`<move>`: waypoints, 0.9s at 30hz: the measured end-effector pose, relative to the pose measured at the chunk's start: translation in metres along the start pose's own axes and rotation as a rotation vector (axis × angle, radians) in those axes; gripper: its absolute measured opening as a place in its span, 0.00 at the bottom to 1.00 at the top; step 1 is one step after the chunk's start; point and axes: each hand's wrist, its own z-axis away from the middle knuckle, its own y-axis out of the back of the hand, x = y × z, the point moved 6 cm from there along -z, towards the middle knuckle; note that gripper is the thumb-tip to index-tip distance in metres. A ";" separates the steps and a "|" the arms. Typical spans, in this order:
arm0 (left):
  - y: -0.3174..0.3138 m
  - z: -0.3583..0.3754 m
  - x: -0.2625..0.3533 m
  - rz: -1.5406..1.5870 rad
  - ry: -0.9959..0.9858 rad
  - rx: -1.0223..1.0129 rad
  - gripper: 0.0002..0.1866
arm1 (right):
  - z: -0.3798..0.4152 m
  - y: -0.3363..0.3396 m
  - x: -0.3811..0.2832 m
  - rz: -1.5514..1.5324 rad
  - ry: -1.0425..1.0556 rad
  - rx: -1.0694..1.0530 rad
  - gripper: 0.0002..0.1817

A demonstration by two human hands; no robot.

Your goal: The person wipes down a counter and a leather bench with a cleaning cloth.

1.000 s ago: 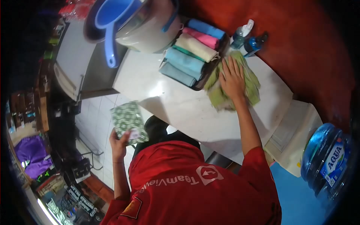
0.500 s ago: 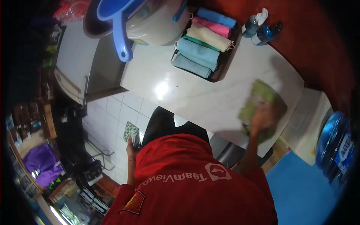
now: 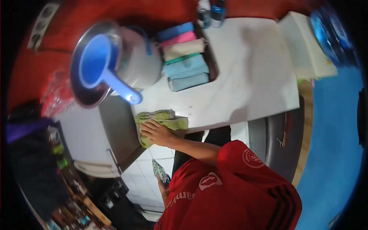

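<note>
My right hand (image 3: pixel 155 132) presses down on a crumpled green cloth (image 3: pixel 172 122) at the near left corner of the white tabletop (image 3: pixel 249 73). Part of this cloth hangs over the edge. Lower down, beside my body, my left hand (image 3: pixel 163 187) is closed on a flat thing with a green leafy pattern (image 3: pixel 159 168); its kind is not clear. Rolled cloths in blue, pink, cream and green (image 3: pixel 186 65) lie side by side in a dark tray (image 3: pixel 213 71) behind my right hand.
Left of the tray stand a pale bucket (image 3: pixel 143 65) and a metal basin (image 3: pixel 78 90) with a blue dipper (image 3: pixel 120 87) on it. Two small bottles (image 3: pixel 217 15) stand at the back. A white cabinet (image 3: pixel 86 134) is at left, a large blue water bottle (image 3: pixel 331 38) at far right.
My right hand has swept the green cloth from the right end of the tabletop to its near left corner. The view has turned. My left hand still holds the patterned thing.
</note>
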 end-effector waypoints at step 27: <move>-0.086 0.019 -0.027 -0.075 -0.024 0.069 0.25 | 0.357 0.404 0.286 0.875 -1.202 0.408 0.23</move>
